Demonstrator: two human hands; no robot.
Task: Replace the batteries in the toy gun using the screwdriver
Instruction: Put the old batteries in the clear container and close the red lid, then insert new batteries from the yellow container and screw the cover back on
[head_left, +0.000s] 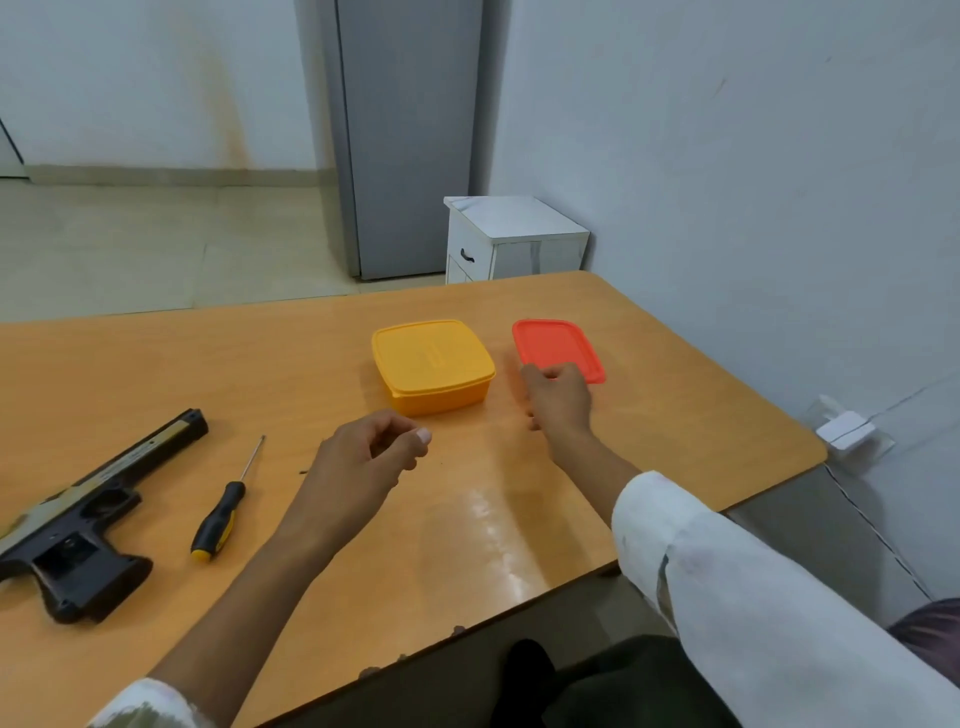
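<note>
- Orange-brown wooden table (208, 364), seen from the head view; both forearms reach out over it from the 6 o'clock edge.
- Right arm: white sleeve (727, 571) pushed up to mid-forearm, arm stretched toward 1 o'clock. Right hand (558, 402) is back-up and slightly blurred.
- Right hand's fingers are curled at the near-left corner of the red box (556, 343), lid on. They overlap the lid's edge; cannot tell if they actually grip it.
- Left arm: bare forearm angled toward 12 o'clock, pale cuff (140, 706) at the bottom edge. Left hand (358, 467) hovers above the table near its centre.
- Left hand's fingers are loosely curled, thumb tip close to the forefinger. Nothing visible is held.
- Yellow box (434, 364), lid shut, sits at 12 o'clock, just left of the red box and apart from it.
- Toy gun (78, 525) lies flat at 8 o'clock, barrel pointing toward 1 o'clock, grip toward the near edge; neither hand touches it.
- Screwdriver (221, 519), black-and-yellow handle, lies just right of the gun, tip toward 12 o'clock, untouched.
- Small white cabinet (514, 234) stands on the floor beyond the table's far edge.
</note>
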